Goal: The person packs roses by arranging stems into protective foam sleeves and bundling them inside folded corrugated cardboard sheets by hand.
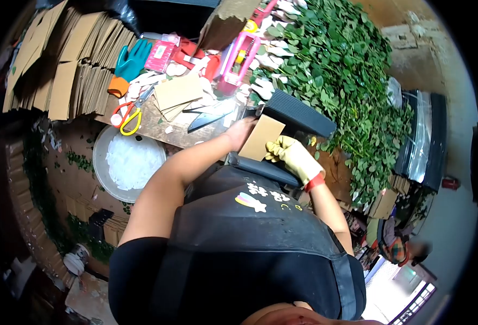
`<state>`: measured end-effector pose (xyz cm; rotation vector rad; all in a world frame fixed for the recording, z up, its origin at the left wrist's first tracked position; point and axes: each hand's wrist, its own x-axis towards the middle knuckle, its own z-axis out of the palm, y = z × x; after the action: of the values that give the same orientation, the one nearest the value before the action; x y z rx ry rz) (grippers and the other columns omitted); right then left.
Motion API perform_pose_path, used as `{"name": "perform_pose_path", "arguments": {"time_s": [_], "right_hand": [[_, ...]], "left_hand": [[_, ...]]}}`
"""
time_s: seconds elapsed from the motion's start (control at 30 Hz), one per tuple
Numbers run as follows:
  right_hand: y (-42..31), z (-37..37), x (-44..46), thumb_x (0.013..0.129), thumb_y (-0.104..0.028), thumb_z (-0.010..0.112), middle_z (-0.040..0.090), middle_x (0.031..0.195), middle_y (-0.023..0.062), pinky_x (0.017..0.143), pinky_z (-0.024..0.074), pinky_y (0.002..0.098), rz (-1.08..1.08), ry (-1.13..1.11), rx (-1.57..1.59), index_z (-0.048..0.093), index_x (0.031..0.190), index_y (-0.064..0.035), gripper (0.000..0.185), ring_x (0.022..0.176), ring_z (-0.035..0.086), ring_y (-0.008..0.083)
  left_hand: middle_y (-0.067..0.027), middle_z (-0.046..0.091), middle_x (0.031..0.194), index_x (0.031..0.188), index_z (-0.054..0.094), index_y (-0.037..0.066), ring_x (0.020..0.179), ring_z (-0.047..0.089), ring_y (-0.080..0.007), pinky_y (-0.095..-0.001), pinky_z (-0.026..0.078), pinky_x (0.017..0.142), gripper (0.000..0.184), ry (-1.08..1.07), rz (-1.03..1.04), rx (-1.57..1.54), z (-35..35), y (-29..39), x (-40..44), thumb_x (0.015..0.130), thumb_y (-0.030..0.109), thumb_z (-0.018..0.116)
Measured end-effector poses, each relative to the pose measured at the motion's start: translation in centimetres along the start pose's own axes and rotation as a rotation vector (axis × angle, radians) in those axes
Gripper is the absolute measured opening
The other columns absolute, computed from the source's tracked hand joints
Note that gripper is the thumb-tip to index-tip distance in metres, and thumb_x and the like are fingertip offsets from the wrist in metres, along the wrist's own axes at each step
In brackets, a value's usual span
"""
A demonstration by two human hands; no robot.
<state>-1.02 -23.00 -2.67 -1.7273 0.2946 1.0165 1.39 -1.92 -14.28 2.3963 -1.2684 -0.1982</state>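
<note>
At mid-frame, the fingers of the gloved right hand (pixel 292 157) seemingly pinch the cardboard (pixel 262 136), which could skew if the left hand (pixel 240 134), fingers too hidden to judge, holds loosely.

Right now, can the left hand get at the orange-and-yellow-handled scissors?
Probably yes: the scissors lie uncovered near the table's edge, though the left hand looks occupied beside the cardboard piece.

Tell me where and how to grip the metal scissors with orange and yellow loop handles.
Take the scissors by both loop handles, probably best coming from the near edge of the wooden table: the loop handles lie toward that edge, while the metal blades point away from it.
</note>
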Motion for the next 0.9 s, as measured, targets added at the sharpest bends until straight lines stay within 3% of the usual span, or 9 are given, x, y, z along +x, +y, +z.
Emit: {"name": "perform_pose_path", "arguments": {"time_s": [0.07,0.23,0.33,0.5,0.6,0.67,0.73,0.83,0.9], "right_hand": [[0.1,-0.9,1.1,0.106,-0.032,0.066,0.076,0.085,0.0083,0.067,0.0552,0.0252,0.07,-0.063,-0.037,0.067,0.101,-0.0015,0.031,0.071,0.069,0.0119],[1.3,-1.4,5.1,0.108,-0.034,0.06,0.077,0.085,0.0102,0.063,0.0565,0.0269,0.135,-0.09,-0.259,0.066,0.103,-0.0003,0.035,0.071,0.071,0.0142],[0.5,-0.8,5.2,0.107,-0.035,0.059,0.077,0.082,0.0091,0.063,0.0563,0.0289,0.146,-0.049,-0.328,0.069,0.099,-0.0015,0.036,0.068,0.07,0.0147],[1.3,-0.1,4.8,0.103,-0.037,0.06,0.077,0.078,0.0062,0.065,0.056,0.0329,0.076,0.039,-0.44,0.073,0.095,-0.0039,0.037,0.067,0.07,0.0161],[-1.7,0.0,2.2,0.101,-0.04,0.056,0.078,0.085,0.0123,0.076,0.0582,0.0424,0.033,0.099,-0.737,0.077,0.099,-0.0044,0.041,0.08,0.076,0.0281],[0.7,0.0,5.0,0.099,-0.045,0.057,0.076,0.084,0.0149,0.078,0.0568,0.0439,-0.222,0.17,-1.19,0.076,0.108,-0.0071,0.043,0.082,0.075,0.0324],[0.0,0.1,3.7,0.096,-0.043,0.06,0.077,0.087,0.0159,0.081,0.0565,0.0474,-0.332,0.132,-1.17,0.076,0.114,-0.0091,0.041,0.086,0.074,0.0354],[-5.4,-0.9,-6.6,0.094,-0.041,0.063,0.077,0.106,0.0153,0.084,0.0558,0.0485,-0.564,-0.136,-0.668,0.076,0.116,-0.0134,0.038,0.094,0.073,0.0392],[-2.8,-0.7,-8.2,0.089,-0.034,0.069,0.076,0.108,0.0157,0.084,0.0556,0.05,-0.687,-0.086,-0.699,0.072,0.121,-0.0129,0.038,0.095,0.072,0.0399]], "left_hand": [[-0.0064,0.058,0.15,0.138,0.064,0.021,0.144,0.046,-0.022,-0.0428,0.029,0.123,0.048,0.091,0.022,0.088,2.8,-0.7,0.0,0.097,0.043,0.052],[-0.0187,0.059,0.144,0.143,0.056,0.002,0.143,0.046,-0.0349,-0.0493,0.028,0.125,0.069,-0.076,-0.072,0.271,-2.5,-0.1,-3.3,0.089,0.044,0.066],[-0.0223,0.055,0.146,0.144,0.052,-0.003,0.146,0.041,-0.0379,-0.0525,0.025,0.127,0.078,0.148,-0.076,0.136,-4.1,-0.8,-6.2,0.084,0.042,0.074],[-0.0144,0.069,0.126,0.12,0.069,0.0,0.12,0.065,-0.032,-0.0383,0.056,0.099,0.035,0.241,0.095,-0.031,-5.9,0.4,-3.2,0.087,0.006,0.06],[-0.0117,0.069,0.111,0.104,0.071,0.003,0.105,0.066,-0.0313,-0.0411,0.057,0.09,0.022,0.002,0.012,-0.041,-3.7,-0.3,-1.4,0.084,0.007,0.063],[-0.0103,0.066,0.103,0.098,0.07,0.004,0.102,0.064,-0.0332,-0.043,0.058,0.086,0.02,-0.032,-0.013,-0.017,-3.1,-0.6,-0.7,0.08,0.013,0.07],[-0.012,0.064,0.111,0.103,0.07,0.006,0.104,0.062,-0.0357,-0.0446,0.057,0.088,0.024,-0.101,-0.01,-0.085,-5.3,0.9,-0.2,0.081,0.015,0.073],[-0.0156,0.056,0.131,0.116,0.069,0.006,0.126,0.052,-0.0389,-0.046,0.054,0.098,0.042,-0.139,-0.04,-0.173,-4.5,1.0,-0.8,0.079,0.021,0.081],[-0.019,0.043,0.155,0.131,0.07,0.02,0.144,0.04,-0.0411,-0.0447,0.05,0.109,0.044,-0.195,0.035,-0.001,-5.0,1.8,-0.7,0.088,0.023,0.073]]}}
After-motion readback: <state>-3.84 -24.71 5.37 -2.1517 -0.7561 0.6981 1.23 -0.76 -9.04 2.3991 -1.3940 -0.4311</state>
